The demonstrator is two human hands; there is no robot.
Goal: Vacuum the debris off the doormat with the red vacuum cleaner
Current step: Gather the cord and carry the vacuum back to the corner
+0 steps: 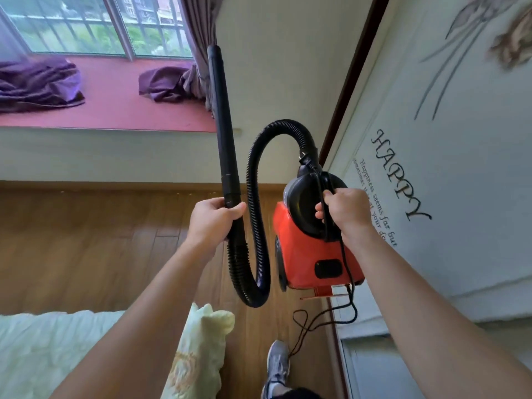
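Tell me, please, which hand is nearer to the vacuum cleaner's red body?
Right. The right hand grips the black handle directly above the red body; the left hand holds the black wand to its left, beyond the hose.

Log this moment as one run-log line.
phase: not yet vacuuming | left hand: grips black wand | right hand: holds red vacuum cleaner up by its handle | hose: looped between | doormat: not in view
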